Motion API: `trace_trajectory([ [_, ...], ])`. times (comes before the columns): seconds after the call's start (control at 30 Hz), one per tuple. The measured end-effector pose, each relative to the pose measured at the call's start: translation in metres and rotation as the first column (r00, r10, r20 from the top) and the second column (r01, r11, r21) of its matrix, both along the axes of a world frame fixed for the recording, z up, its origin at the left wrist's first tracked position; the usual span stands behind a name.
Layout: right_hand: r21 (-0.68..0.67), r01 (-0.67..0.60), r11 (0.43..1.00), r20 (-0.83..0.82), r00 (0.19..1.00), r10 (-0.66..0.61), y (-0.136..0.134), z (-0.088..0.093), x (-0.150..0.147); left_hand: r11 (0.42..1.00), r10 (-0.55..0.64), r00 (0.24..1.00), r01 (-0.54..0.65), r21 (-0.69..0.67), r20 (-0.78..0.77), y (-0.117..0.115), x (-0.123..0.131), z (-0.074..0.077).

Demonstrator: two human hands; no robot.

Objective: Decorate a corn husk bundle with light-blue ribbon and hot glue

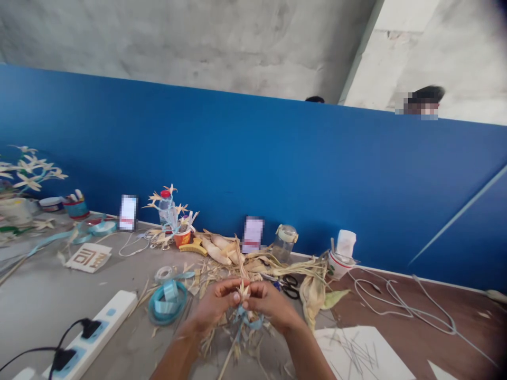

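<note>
Both hands meet at the lower middle of the view, over a table strewn with dry husk pieces. Between the fingertips is a small pale husk flower (243, 289) with pointed petals. My left hand (216, 305) pinches it from the left, fingers closed. My right hand (271, 303) closes on it from the right. Just below the fingers, light blue ribbon (249, 319) wraps around a stem, and a thin pale stalk (227, 359) runs down toward the bottom edge. The fingers partly hide the flower's base.
A teal ribbon roll (168, 303) lies left of the hands, beside a white power strip (95, 335). Black scissors (291, 287), dry husks (312, 295) and a white sheet (362, 348) with thin wires are to the right. Phones, a jar (284, 243) and cups stand along the blue partition (253, 158).
</note>
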State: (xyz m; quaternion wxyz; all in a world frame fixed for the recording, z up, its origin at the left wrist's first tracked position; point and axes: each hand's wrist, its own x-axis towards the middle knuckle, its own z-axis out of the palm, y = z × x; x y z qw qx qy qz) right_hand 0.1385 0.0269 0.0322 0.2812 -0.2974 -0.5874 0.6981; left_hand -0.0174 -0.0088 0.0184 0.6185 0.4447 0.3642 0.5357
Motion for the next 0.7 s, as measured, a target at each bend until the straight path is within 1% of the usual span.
trace_trajectory([
  [0.13, 0.004, 0.005, 1.0, -0.007, 1.0, -0.005, 0.0004, -0.0025, -0.0014, 1.0, -0.026, 0.999, 0.025, 0.015, 0.026, -0.0004, -0.0002, -0.0007],
  [0.3, 0.034, 0.136, 0.99, 0.036, 0.99, -0.137, -0.0001, -0.0006, -0.0044, 0.998, 0.07, 0.988, -0.068, -0.015, 0.138, 0.002, 0.0034, -0.0014],
  [0.37, 0.032, 0.151, 0.988, 0.036, 0.988, -0.152, -0.0001, 0.0006, -0.0048, 0.995, 0.102, 0.982, -0.097, -0.038, 0.157, 0.0029, 0.0046, -0.0001],
  [0.43, 0.014, 0.15, 0.989, 0.053, 0.987, -0.15, -0.0002, 0.0008, -0.0046, 0.994, 0.109, 0.983, -0.104, -0.044, 0.15, 0.0033, 0.0052, 0.0019],
  [0.53, 0.007, 0.127, 0.992, 0.072, 0.989, -0.127, -0.0007, -0.0007, -0.0037, 0.995, 0.099, 0.984, -0.095, -0.036, 0.145, 0.0029, 0.0055, 0.0044],
  [0.6, 0.0, 0.104, 0.995, 0.054, 0.993, -0.104, -0.0013, -0.0014, -0.0034, 0.995, 0.088, 0.985, -0.081, -0.056, 0.148, 0.0023, 0.0052, 0.0043],
  [0.7, -0.006, 0.108, 0.994, 0.045, 0.993, -0.108, -0.0017, -0.0011, -0.0036, 0.995, 0.014, 0.993, -0.003, -0.098, 0.117, 0.0023, 0.004, 0.0001],
])
